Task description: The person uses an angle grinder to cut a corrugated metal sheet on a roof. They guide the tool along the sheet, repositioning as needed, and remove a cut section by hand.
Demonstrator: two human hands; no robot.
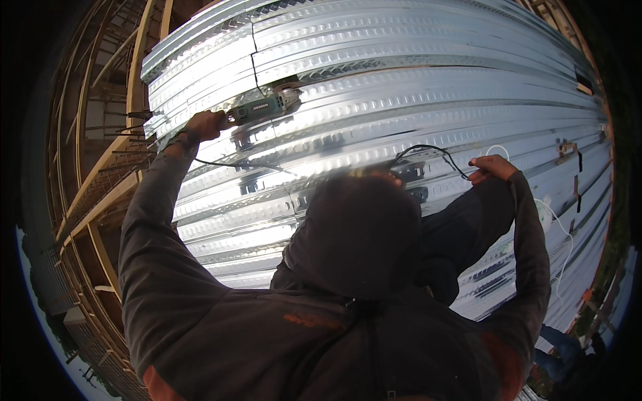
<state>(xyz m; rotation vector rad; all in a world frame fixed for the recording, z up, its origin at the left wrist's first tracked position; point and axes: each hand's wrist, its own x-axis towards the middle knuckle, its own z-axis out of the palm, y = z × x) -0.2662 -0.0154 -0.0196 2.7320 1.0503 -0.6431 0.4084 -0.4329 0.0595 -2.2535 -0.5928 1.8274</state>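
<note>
My left hand [206, 124] grips the rear of a green angle grinder [257, 107], which lies over the ribbed silver metal decking [401, 93], its disc end pointing right. A black cable runs from near my left hand across the sheets. On the right, my right hand [489, 167] has curled fingers at a loop of black cable [448, 158], beside my bent, dark-trousered leg [468, 227]. A thin dark line crosses the sheets above the grinder. A dark hooded shape at the centre hides part of the decking below.
Timber beams and rebar mesh [107, 174] border the decking on the left, where it ends in an edge. A thin white cable [567, 240] lies at the right, near small loose pieces [567, 148]. Another person's blue-clad leg [552, 357] shows at the lower right.
</note>
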